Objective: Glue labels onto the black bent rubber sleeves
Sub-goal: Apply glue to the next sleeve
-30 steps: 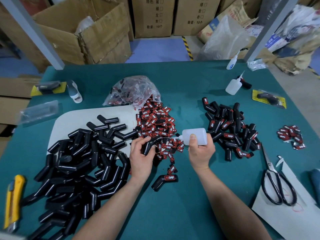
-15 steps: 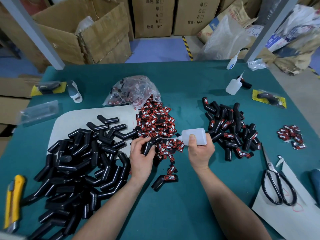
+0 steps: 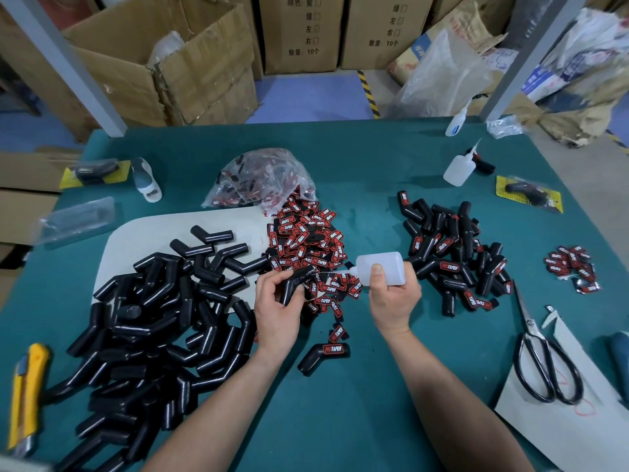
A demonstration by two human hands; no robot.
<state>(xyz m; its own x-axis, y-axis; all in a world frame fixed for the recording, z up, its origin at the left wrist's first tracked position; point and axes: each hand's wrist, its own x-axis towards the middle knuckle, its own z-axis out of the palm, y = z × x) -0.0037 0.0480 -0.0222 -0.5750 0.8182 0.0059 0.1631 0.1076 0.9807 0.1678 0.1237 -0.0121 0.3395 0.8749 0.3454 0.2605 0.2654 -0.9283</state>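
Note:
My left hand (image 3: pixel 276 311) grips a black bent rubber sleeve (image 3: pixel 293 284) above the heap of red-and-black labels (image 3: pixel 306 243). My right hand (image 3: pixel 391 298) holds a translucent glue bottle (image 3: pixel 381 267) on its side, with the nozzle pointing left at the sleeve. A large pile of unlabelled sleeves (image 3: pixel 146 321) lies at the left. Labelled sleeves (image 3: pixel 452 257) are heaped at the right. One labelled sleeve (image 3: pixel 323 356) lies alone near the front, between my forearms.
Scissors (image 3: pixel 541 356) lie on white paper at the right, and a yellow utility knife (image 3: pixel 25 396) at the front left. Two spare glue bottles (image 3: pixel 457 168) stand at the back right. A small label cluster (image 3: pixel 571 267) sits far right. A plastic bag of labels (image 3: pixel 258 178) is behind the heap.

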